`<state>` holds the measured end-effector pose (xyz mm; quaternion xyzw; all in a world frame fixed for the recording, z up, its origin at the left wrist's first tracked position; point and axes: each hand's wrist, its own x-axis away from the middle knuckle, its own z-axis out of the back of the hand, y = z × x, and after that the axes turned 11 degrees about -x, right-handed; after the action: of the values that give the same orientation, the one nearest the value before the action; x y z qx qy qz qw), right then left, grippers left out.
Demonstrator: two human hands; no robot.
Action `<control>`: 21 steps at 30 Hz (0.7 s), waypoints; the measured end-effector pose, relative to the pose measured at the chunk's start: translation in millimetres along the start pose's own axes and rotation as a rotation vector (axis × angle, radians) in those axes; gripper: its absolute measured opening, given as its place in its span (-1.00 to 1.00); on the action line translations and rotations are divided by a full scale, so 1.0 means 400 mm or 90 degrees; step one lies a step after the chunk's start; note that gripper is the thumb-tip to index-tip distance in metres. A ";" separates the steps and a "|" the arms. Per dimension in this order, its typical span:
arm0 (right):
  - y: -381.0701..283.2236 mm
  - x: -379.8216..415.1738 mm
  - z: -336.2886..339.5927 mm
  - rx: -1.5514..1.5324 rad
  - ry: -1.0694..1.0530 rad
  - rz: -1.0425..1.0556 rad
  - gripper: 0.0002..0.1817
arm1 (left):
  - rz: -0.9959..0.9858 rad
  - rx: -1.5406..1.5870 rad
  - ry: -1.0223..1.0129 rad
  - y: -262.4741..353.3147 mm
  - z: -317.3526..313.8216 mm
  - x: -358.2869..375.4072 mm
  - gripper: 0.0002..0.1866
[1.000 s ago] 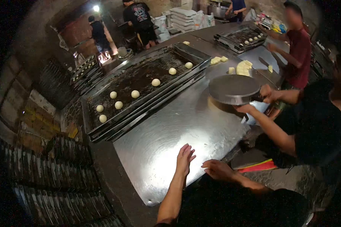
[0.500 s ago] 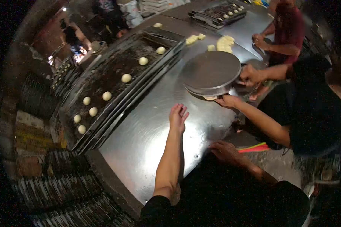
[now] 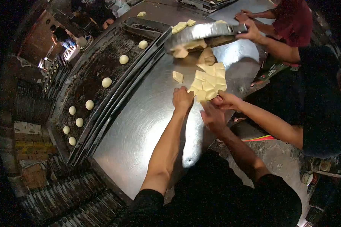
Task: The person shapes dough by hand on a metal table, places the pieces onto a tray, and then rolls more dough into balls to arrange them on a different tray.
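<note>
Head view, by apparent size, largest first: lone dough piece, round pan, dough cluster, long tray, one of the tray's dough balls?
1. Long tray
2. Round pan
3. Dough cluster
4. Lone dough piece and dough ball: too alike to rank

The surface (image 3: 140,125) is bare metal, smooth and glossy, with fine swirled scratches and bright glare; the long tray (image 3: 98,64) is dark metal, its floor rough and crusted; the round pan (image 3: 201,33) has a shiny metal side; the dough pieces (image 3: 210,79) look smooth and matt; the ground (image 3: 272,159) looks rough.
</note>
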<state>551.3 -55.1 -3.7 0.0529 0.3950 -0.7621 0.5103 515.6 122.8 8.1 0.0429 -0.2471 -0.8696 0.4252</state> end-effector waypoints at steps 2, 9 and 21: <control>0.030 -0.051 -0.024 0.034 -0.032 -0.040 -0.71 | -0.033 -0.021 0.061 -0.010 -0.011 0.000 -0.60; -0.020 -0.080 0.000 -0.007 -0.198 -0.168 -0.76 | 0.156 0.413 0.080 -0.287 0.162 0.376 -0.80; -0.498 0.193 -0.258 -0.320 -0.359 0.240 -0.64 | 0.206 0.197 0.258 -0.673 0.222 0.979 -0.77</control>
<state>317.9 -11.0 -2.5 -0.2127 0.3967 -0.5198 0.7260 48.3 -1.1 13.3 0.2399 -0.2906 -0.7162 0.5875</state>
